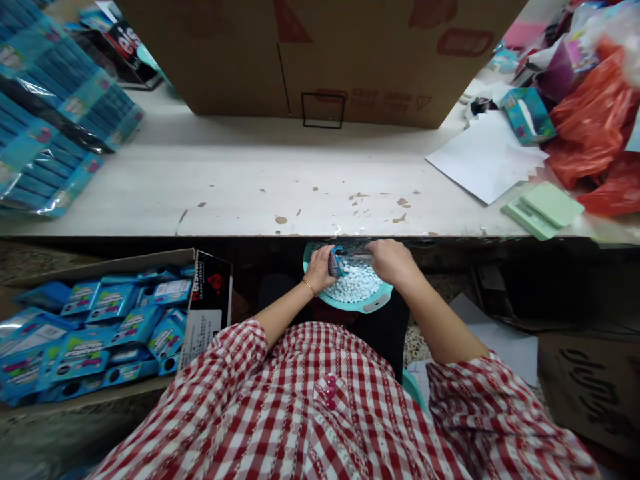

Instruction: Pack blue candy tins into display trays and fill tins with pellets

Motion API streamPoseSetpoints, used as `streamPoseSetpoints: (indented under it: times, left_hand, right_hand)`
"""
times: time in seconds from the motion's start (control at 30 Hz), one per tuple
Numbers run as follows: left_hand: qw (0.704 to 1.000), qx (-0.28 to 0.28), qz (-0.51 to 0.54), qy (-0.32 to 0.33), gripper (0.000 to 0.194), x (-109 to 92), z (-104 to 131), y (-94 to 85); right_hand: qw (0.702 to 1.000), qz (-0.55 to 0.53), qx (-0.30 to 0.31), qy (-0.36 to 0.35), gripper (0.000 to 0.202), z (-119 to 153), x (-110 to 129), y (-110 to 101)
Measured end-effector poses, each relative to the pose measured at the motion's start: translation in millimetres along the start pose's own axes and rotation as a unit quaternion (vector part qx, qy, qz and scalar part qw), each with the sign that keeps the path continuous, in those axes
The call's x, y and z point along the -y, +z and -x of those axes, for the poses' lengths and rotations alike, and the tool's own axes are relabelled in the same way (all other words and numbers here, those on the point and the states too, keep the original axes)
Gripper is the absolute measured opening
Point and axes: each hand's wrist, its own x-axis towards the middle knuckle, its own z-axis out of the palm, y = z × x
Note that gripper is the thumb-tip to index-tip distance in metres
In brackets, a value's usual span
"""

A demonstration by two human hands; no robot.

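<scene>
A turquoise basin (374,304) full of small white pellets (354,283) rests at my lap, partly under the table edge. My left hand (320,269) grips a small blue packet (337,261), held upright over the pellets at the basin's left side. On the right of the basin, my right hand (391,261) is closed round the end of what looks like a clear scoop (356,255), which points left toward the packet's mouth. The scoop's outline is blurred, and its contents cannot be made out.
A carton (187,327) of blue packets stands at the lower left. On the white table (240,180) are a large cardboard box (240,73), stacked blue packs (55,113), a pale green scale (544,209), white paper (485,157) and red plastic bags (595,120).
</scene>
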Motion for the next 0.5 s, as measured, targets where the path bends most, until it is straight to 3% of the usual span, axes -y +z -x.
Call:
streamPoseSetpoints:
  times: [0.1,0.2,0.33,0.4,0.5]
  left_hand:
    - [0.998,-0.013,0.046,-0.037,0.094,8,4,-2.5]
    - [0.992,-0.015,0.094,-0.084,0.096,17,7,1.9]
    - [0.981,0.001,0.136,-0.137,0.1,21,2,16.3]
    - [0.978,0.016,0.152,-0.141,0.1,17,-2,21.5]
    - [0.977,0.029,0.173,-0.124,0.1,8,-4,20.7]
  right_hand:
    - [0.998,-0.046,-0.03,0.04,0.038,11,-40,23]
    - [0.987,-0.087,-0.005,0.134,0.037,7,-67,79]
    - [0.97,-0.205,-0.015,0.126,0.033,-20,-50,153]
    - [0.965,-0.24,-0.032,0.103,0.032,-35,-36,173]
    - [0.954,-0.287,-0.058,0.066,0.029,-48,-29,184]
